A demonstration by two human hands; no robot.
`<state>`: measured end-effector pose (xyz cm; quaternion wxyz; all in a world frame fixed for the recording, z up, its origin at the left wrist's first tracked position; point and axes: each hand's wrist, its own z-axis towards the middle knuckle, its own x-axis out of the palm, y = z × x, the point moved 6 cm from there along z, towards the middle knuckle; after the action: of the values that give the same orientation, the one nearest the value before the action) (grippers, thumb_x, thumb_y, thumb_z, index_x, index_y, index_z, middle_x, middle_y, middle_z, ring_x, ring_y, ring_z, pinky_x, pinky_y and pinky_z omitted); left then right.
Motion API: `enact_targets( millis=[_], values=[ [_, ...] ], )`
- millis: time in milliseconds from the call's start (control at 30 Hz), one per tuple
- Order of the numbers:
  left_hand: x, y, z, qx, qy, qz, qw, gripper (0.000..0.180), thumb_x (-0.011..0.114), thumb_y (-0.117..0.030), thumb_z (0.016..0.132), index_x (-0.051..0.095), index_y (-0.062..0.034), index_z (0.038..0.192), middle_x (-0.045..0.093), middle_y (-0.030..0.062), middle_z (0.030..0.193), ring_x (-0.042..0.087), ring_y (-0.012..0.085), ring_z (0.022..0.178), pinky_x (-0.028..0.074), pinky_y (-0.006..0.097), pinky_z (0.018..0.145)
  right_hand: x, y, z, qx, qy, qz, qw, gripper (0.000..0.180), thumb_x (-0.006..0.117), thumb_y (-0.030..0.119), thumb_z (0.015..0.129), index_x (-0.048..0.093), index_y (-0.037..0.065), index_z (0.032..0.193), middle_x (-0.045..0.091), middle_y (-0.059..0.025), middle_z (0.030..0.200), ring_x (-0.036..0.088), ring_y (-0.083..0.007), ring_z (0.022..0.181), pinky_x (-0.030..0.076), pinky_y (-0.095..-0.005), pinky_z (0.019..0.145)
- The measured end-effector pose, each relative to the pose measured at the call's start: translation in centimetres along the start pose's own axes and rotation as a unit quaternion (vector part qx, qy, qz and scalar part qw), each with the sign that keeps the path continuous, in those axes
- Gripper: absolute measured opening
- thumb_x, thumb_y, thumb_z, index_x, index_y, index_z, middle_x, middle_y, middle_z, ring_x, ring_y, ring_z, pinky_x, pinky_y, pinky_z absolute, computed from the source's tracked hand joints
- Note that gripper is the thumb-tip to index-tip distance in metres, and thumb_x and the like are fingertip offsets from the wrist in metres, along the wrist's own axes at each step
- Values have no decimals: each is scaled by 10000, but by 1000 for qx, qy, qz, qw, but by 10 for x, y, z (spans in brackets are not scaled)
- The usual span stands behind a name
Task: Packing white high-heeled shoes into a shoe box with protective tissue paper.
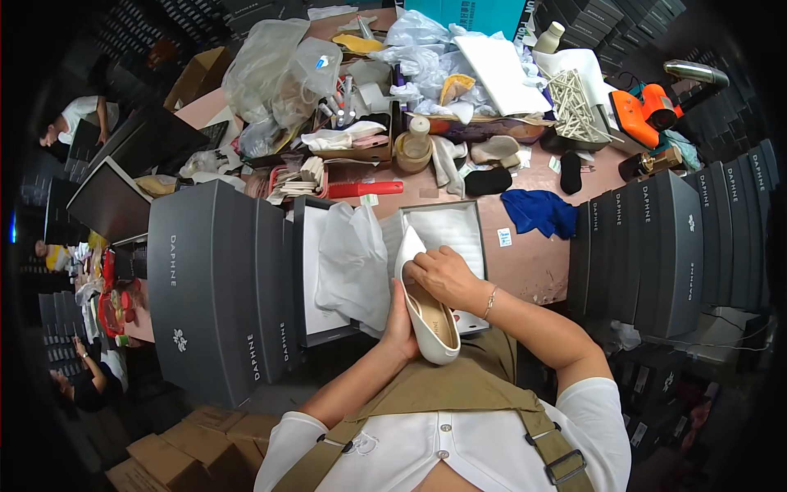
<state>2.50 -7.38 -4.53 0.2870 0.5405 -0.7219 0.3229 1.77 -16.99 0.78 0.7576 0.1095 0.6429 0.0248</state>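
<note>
A white slip-on shoe (441, 353) with a pointed toe and beige insole is held in front of me, toe pointing away. My left hand (399, 326) is closed around its left side. At the shoe's opening, near the toe end, my right hand (447, 277) has its fingers bent inward; whatever they pinch is hidden. Behind the shoe is an open shoe box (482, 238) lined with white padded wrapping (443, 225). Crumpled white tissue paper (352, 262) lies to its left over another open box part (316, 332).
Dark shoe boxes stand in rows at left (209, 287) and right (639, 246). Behind are a blue cloth (539, 213), a glue jar (413, 148), a red-handled tool (365, 189), black pads (488, 180), a bin of white sticks (574, 107) and an orange heat gun (635, 119).
</note>
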Motion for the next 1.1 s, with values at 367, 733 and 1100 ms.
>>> enact_targets(
  millis=[367, 733, 1100],
  values=[
    [-33, 18, -22, 14, -31, 21, 999, 659, 221, -611, 961, 390, -105, 1350, 533, 116, 1244, 555, 248, 1118, 480, 427, 942, -8, 32, -39, 81, -33, 125, 988, 172, 595, 102, 761, 579, 69, 929, 573, -60, 798, 624, -229, 745, 494, -351, 628],
    [-25, 17, -24, 51, -17, 27, 998, 662, 286, -617, 952, 375, -100, 1355, 494, 95, 1282, 508, 238, 1161, 432, 402, 979, 2, 29, -31, 91, -84, 55, 991, 130, 596, 129, 745, 549, 94, 861, 547, -44, 749, 581, -230, 688, 462, -363, 604],
    [-37, -2, -12, 110, -37, 1, 993, 668, 304, -606, 947, 434, -57, 1304, 541, 133, 1233, 535, 264, 1138, 430, 417, 986, 3, 14, -53, 231, -31, 329, 915, 123, 662, 126, 755, 594, 48, 822, 585, -99, 719, 599, -257, 664, 468, -351, 584]
  ],
)
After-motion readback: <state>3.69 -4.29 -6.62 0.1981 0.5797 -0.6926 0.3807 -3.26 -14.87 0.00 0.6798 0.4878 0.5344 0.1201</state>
